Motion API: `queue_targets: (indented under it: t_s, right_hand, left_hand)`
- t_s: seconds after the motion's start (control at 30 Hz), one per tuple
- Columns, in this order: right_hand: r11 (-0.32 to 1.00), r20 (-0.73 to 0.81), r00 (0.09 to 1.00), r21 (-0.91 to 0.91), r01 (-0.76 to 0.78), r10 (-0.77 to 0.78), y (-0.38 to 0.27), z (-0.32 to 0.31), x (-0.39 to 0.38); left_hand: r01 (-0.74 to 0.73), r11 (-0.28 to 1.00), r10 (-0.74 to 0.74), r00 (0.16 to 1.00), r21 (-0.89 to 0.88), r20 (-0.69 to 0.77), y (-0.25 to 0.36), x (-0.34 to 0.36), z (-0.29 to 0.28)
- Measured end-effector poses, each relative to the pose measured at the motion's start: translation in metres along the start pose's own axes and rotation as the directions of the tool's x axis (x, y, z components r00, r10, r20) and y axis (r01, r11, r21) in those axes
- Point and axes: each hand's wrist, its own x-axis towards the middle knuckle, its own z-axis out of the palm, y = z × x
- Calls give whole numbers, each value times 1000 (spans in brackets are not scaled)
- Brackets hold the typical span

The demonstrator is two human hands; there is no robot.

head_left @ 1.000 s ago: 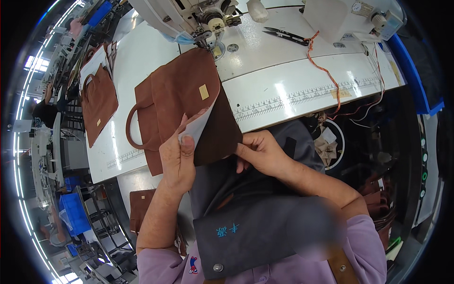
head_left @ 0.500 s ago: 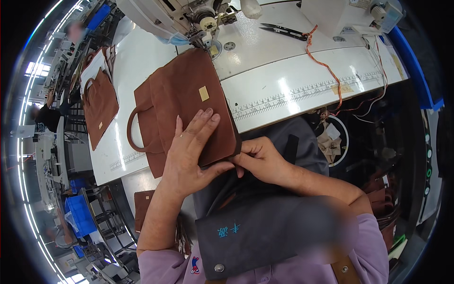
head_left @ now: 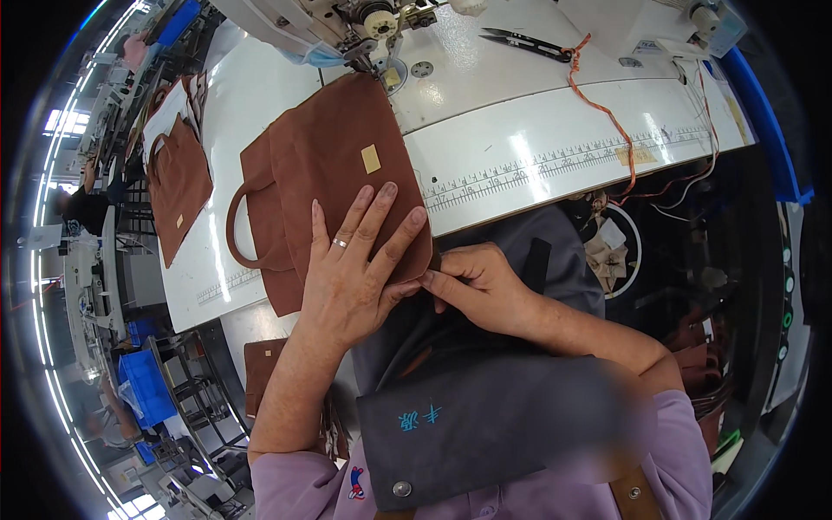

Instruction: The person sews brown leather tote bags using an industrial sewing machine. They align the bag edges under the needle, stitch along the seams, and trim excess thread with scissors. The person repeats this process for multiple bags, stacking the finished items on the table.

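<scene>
A brown fabric bag point(head_left: 334, 139) with a looped handle and a small gold-coloured label lies on the white table, its far corner at the needle area of a sewing machine point(head_left: 379, 26). My left hand point(head_left: 347, 282) rests flat on the bag's near part, fingers spread, a ring on one finger. At the bag's near right corner, over the table's front edge, my right hand point(head_left: 481, 286) pinches the edge between thumb and bent fingers. My left thumb lies close to that corner. The bag's underside and part of the right fingers are hidden.
Black thread snips point(head_left: 524, 43) tied to an orange cord point(head_left: 607, 113) lie at the back right. A printed ruler point(head_left: 520, 173) runs along the table's front. Another brown bag point(head_left: 179, 186) lies on the left. Below right stands a white-rimmed bin point(head_left: 637, 251).
My left fingers have spread wider and shifted on the bag. My right hand stays at the corner, still pinching. The whole view has shifted slightly.
</scene>
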Motion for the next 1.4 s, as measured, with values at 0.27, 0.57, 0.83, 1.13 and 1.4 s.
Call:
queue_targets:
  t_s: [0.27, 0.57, 0.83, 1.13, 1.4]
  right_hand:
    - [999, 23, 999, -15, -41, 41, -3, 0, 2]
    - [997, 26, 997, 32, -70, 69, -8, -3, 4]
    - [992, 32, 997, 97, -77, 75, -6, -3, 3]
    - [968, -2, 986, 194, -162, 166, -14, -1, 6]
    - [997, 1, 997, 28, -72, 72, -9, -5, -1]
  left_hand:
    - [-222, 972, 233, 948, 74, -218, -13, -11, 12]
    - [-169, 977, 133, 959, -127, -251, -9, -4, -1]
    - [-58, 969, 7, 978, -242, -209, -1, -3, -3]
    - [-45, 958, -28, 968, -283, -248, -1, -4, 3]
    - [-242, 970, 221, 915, -21, -336, -5, -13, 8]
